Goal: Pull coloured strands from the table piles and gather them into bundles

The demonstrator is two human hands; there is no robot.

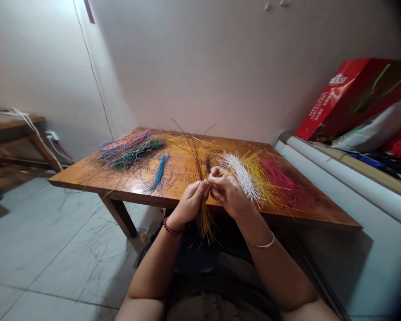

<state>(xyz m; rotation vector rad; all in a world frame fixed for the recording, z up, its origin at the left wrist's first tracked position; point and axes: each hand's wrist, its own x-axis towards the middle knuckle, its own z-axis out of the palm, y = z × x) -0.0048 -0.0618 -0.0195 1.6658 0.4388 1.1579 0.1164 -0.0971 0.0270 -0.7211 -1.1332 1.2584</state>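
Observation:
My left hand (191, 201) is closed around a bundle of thin brown and yellow strands (205, 220), which fans upward above the fist and hangs down below it. Right beside it, my right hand (230, 192) has its fingers pinched close to the left thumb, at a small yellow bit on the bundle; exactly what it grips is too small to tell. Just right of the hands lie a white bundle (242, 176) and a yellow bundle (259, 178), with a magenta bundle (280, 178) beyond them. A small blue bundle (160, 171) lies to the left.
Tangled purple and green strands (130, 151) cover the left part of the wooden table (87, 178). A red box (344, 93) and plastic bags stand at the right, beside a white roll (347, 174). A second table (13, 125) with white cables is at the far left.

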